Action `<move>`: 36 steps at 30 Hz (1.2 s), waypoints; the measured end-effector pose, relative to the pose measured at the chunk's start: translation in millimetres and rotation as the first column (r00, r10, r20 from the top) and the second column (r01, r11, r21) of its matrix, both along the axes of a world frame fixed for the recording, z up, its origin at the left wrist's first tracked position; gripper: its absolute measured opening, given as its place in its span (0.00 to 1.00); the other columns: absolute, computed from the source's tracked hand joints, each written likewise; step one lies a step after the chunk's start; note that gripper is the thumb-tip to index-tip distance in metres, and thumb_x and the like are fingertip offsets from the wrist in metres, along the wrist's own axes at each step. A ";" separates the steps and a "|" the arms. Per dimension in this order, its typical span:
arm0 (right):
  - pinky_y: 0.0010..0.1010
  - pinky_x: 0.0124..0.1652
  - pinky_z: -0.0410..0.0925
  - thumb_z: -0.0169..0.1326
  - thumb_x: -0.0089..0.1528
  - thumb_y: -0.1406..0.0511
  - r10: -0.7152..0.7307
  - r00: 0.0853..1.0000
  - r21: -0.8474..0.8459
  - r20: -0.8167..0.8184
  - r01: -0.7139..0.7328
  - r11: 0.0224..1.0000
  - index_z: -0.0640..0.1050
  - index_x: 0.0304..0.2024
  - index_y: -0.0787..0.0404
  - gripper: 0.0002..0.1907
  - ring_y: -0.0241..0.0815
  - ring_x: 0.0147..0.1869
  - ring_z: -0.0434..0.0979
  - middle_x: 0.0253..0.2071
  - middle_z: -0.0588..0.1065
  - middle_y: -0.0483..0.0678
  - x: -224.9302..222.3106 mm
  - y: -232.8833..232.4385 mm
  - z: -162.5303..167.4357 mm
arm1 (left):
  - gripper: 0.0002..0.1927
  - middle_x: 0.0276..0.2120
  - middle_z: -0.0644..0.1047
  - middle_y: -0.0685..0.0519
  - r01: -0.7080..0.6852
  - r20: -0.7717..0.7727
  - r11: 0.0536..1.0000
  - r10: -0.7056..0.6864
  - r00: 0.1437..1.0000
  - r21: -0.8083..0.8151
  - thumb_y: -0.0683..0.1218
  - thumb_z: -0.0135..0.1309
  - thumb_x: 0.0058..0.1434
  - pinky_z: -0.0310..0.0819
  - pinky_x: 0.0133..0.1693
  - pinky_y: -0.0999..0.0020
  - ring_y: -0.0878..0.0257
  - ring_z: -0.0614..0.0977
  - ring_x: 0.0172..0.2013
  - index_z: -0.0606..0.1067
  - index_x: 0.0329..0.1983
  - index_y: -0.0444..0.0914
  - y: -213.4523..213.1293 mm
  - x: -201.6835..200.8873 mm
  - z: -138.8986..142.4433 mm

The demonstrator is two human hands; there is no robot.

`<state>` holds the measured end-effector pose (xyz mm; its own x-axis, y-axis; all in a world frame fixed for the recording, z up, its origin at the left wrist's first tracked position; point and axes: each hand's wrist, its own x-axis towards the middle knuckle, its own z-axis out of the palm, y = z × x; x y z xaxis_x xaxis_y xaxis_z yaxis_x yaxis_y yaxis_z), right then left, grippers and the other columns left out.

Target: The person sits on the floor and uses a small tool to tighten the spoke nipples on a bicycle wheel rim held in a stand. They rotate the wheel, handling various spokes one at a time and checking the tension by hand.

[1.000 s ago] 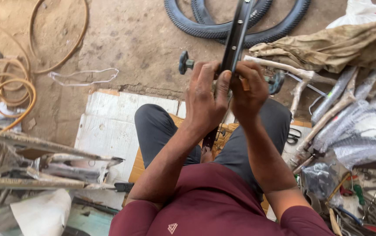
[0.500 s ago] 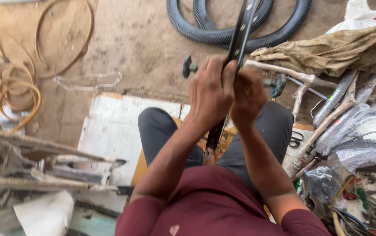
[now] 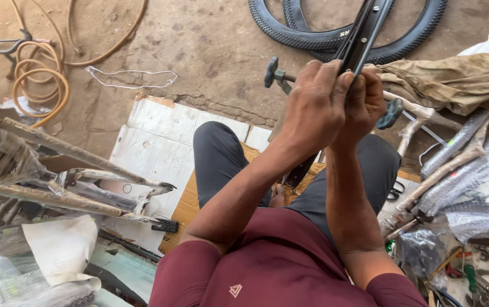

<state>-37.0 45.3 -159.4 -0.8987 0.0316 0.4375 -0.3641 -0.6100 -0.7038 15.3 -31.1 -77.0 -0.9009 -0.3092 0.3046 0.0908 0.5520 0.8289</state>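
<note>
1. Hands: left hand (image 3: 313,108) and right hand (image 3: 367,105) are raised together in front of the seated person, pressed side by side and touching.
2. Grip, left: fingers curl shut around a black bar (image 3: 364,37); the thumb lies against its near edge.
3. Grip, right: fingers are folded closed on the same bar from the other side; how the fingertips sit behind it cannot be told.
4. Bar position: it runs tilted from the upper right, where it crosses the tyres (image 3: 313,37), down through both hands. A dark lower end shows between the knees, above the brown cardboard (image 3: 190,202).
5. Bar detail: it is long, flat and glossy, with small holes showing near its upper end.
6. Pedals: one dark pedal (image 3: 272,71) sticks out just left of the left hand; another (image 3: 391,112) sits just right of the right hand.
7. Ground, upper left: coiled orange hose (image 3: 37,85) and a loop of white wire (image 3: 131,77) lie on dirt.
8. Left side: wrapped frame tubes (image 3: 57,182) lie across a white board (image 3: 159,142).
9. Right side: more wrapped tubes (image 3: 460,165), tan cloth (image 3: 455,79) and scissors (image 3: 395,192) lie near the right knee.
</note>
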 end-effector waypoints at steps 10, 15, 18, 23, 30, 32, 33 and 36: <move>0.22 0.29 0.56 0.50 0.77 0.60 -0.061 0.993 0.070 0.097 0.054 0.996 0.77 0.40 0.63 0.15 0.27 0.28 0.61 0.28 0.68 0.39 -3.9 1.7 -8.7 | 0.20 0.45 0.78 0.43 -0.012 -0.182 1.000 0.017 0.983 0.027 0.52 0.45 0.76 0.78 0.44 0.61 0.56 0.82 0.43 0.72 0.60 0.33 -4.9 1.2 -15.6; 0.26 0.39 0.63 0.57 0.74 0.56 0.244 0.968 0.047 -0.056 -0.241 0.969 0.78 0.42 0.63 0.16 0.34 0.37 0.69 0.36 0.74 0.46 -20.4 38.8 -20.2 | 0.17 0.44 0.79 0.50 0.051 -0.311 0.967 0.030 0.950 0.248 0.53 0.42 0.81 0.77 0.47 0.67 0.62 0.81 0.42 0.75 0.57 0.36 -15.3 32.6 -25.5; 0.23 0.39 0.66 0.57 0.72 0.54 0.430 0.902 0.225 -0.035 -0.412 0.883 0.79 0.40 0.63 0.17 0.32 0.38 0.72 0.37 0.75 0.46 -21.7 54.9 -22.2 | 0.18 0.45 0.78 0.50 0.060 -0.258 0.953 0.019 0.966 0.296 0.52 0.41 0.81 0.77 0.48 0.68 0.63 0.81 0.43 0.75 0.57 0.35 -16.3 45.2 -32.7; 0.23 0.44 0.72 0.60 0.68 0.58 0.504 0.860 0.121 0.077 -0.510 0.852 0.80 0.45 0.63 0.13 0.34 0.45 0.79 0.43 0.80 0.46 -17.4 40.8 -31.8 | 0.17 0.41 0.77 0.54 0.045 -0.299 0.962 0.039 0.953 0.268 0.51 0.38 0.84 0.77 0.45 0.75 0.68 0.80 0.40 0.74 0.56 0.36 -11.2 33.4 -41.7; 0.22 0.37 0.70 0.58 0.73 0.64 0.213 0.976 0.138 0.052 -0.218 0.966 0.81 0.40 0.66 0.11 0.29 0.36 0.76 0.35 0.80 0.45 -18.3 21.4 -35.4 | 0.15 0.41 0.78 0.54 0.167 -0.347 0.855 0.016 0.938 0.490 0.48 0.41 0.83 0.80 0.43 0.74 0.70 0.80 0.39 0.73 0.60 0.35 -11.6 13.7 -38.5; 0.17 0.36 0.66 0.56 0.78 0.64 0.188 0.982 0.146 0.034 -0.191 0.971 0.83 0.41 0.69 0.15 0.25 0.34 0.73 0.34 0.78 0.44 -12.0 24.6 -31.0 | 0.15 0.41 0.78 0.53 0.201 -0.372 0.834 0.005 0.928 0.515 0.48 0.41 0.83 0.81 0.43 0.74 0.70 0.81 0.39 0.73 0.60 0.34 -11.3 11.1 -38.1; 0.20 0.41 0.68 0.55 0.75 0.63 0.197 0.980 0.197 -0.023 -0.189 0.962 0.82 0.43 0.68 0.13 0.28 0.40 0.74 0.38 0.78 0.44 -7.5 27.6 -27.9 | 0.15 0.42 0.78 0.54 0.182 -0.355 0.845 0.010 0.935 0.503 0.48 0.41 0.82 0.82 0.42 0.73 0.69 0.81 0.39 0.73 0.60 0.34 -11.2 10.4 -38.1; 0.25 0.51 0.72 0.54 0.70 0.63 0.217 0.966 0.273 -0.137 -0.174 0.946 0.80 0.51 0.66 0.13 0.34 0.51 0.78 0.49 0.78 0.47 3.3 35.5 -18.0 | 0.15 0.42 0.78 0.53 0.108 -0.327 0.915 0.027 0.945 0.389 0.49 0.42 0.81 0.81 0.42 0.72 0.68 0.82 0.39 0.74 0.59 0.35 -12.2 8.1 -38.2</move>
